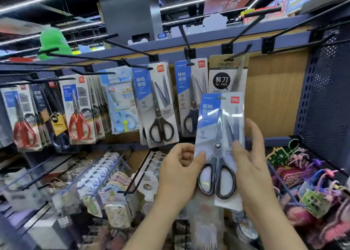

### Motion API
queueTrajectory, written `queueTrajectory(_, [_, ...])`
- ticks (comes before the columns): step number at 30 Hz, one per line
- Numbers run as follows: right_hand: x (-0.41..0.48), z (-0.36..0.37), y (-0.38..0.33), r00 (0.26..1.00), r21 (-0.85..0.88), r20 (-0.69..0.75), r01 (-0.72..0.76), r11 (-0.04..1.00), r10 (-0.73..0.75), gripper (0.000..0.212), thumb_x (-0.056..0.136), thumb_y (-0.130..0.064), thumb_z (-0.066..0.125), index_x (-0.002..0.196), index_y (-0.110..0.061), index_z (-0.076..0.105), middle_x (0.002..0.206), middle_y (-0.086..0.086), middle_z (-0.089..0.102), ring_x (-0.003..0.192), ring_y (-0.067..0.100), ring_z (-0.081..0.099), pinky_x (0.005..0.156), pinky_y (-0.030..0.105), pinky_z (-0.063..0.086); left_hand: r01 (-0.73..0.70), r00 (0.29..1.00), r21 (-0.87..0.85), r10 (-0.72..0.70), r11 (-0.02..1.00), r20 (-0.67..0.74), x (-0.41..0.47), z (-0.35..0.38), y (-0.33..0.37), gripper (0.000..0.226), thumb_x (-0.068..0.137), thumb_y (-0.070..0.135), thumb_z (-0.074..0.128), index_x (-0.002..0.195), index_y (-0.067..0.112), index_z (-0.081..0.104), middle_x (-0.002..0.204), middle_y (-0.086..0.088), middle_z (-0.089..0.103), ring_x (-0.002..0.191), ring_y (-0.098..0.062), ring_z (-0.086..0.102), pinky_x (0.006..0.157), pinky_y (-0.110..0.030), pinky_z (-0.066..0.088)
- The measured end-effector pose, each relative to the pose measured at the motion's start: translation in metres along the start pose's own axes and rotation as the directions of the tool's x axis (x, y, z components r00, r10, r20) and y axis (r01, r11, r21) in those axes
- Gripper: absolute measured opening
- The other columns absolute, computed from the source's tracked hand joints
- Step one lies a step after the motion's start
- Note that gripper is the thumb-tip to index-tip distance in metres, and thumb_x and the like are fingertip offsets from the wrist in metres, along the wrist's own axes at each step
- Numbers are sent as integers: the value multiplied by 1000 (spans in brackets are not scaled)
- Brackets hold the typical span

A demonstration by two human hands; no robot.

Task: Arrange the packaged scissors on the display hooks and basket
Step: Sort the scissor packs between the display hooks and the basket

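I hold one pack of black-handled scissors (220, 136) upright in front of the shelf, blue and white card with a clear blister. My left hand (181, 166) pinches its left edge with the thumb on the front. My right hand (251, 160) grips its right edge, thumb across the blades. Above and behind it hang more packs on black hooks: a matching black-handled pack (157, 105), a dark-blue-handled pack (191, 96) and a beige-headed pack (228, 75). Further left hang light-blue scissors (121, 100) and red-handled scissors (79, 109).
Several bare black hooks (253, 24) jut out at head height along the top rail. A perforated dark side panel (325, 98) closes the right. Wire racks of small tags (106, 177) sit below left; knitted trinkets (303, 175) fill the lower right.
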State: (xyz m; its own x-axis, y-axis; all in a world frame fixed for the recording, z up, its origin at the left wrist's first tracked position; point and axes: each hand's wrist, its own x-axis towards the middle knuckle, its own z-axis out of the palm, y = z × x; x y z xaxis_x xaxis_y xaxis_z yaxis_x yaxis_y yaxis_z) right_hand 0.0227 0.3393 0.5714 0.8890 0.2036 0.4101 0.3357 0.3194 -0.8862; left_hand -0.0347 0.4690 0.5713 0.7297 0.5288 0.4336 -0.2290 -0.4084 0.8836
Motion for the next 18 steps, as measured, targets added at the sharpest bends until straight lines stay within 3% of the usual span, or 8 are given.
queueTrajectory(3, [-1,-1,3,999,-86,14,54,995,-53,38,103,-28,48,128,-56,46,139,-11,55,130,17,52,108,50,43,23,998,-55,-26,998,-53,-2,-9,4,9,93,28,64,87,25,59,69,-11,65,61,-14,55,62,-32,45])
queueTrajectory(5, [-2,0,3,998,-87,-1,55,995,-56,33,101,-28,51,124,-51,53,136,-16,56,129,14,53,108,49,44,1,997,-82,-7,997,-74,-4,-14,8,7,97,26,57,93,21,57,71,-18,64,61,-17,53,60,-33,44])
queueTrajectory(8, [-6,3,-6,998,13,62,-2,1000,1,25,87,-41,58,110,-35,68,112,-16,72,110,8,65,96,33,54,-19,989,-116,2,993,-145,-6,-17,12,6,99,24,54,97,18,55,77,-17,66,68,-20,57,66,-39,47])
queueTrajectory(11, [-10,3,-16,974,-52,226,-18,998,29,25,75,-41,68,99,-34,72,98,-25,73,95,-9,66,79,9,50,-16,973,-206,-33,978,-231,-3,-18,13,6,99,19,53,94,17,53,69,-6,65,66,-24,58,66,-50,51])
queueTrajectory(13, [-11,3,-20,939,-60,341,-21,998,41,15,80,-27,71,95,-26,75,94,-15,77,90,-1,70,74,10,51,-4,964,-242,-61,970,-257,-3,-19,13,7,100,17,52,93,16,52,70,-12,58,66,-28,52,62,-53,48])
queueTrajectory(15, [-11,0,-20,915,-103,401,4,995,38,10,83,-20,72,92,-20,77,93,-5,77,91,8,71,76,16,53,16,965,-288,-91,958,-246,-5,-23,14,7,99,11,52,93,13,51,69,-9,55,66,-26,49,64,-45,45])
queueTrajectory(18, [-9,-2,-18,885,-187,464,65,980,29,6,85,-22,73,90,-23,76,96,-6,75,95,7,68,82,16,50,16,975,-408,-105,913,-196,-3,-39,31,13,93,4,59,98,15,56,91,-11,68,79,-24,63,73,-42,50])
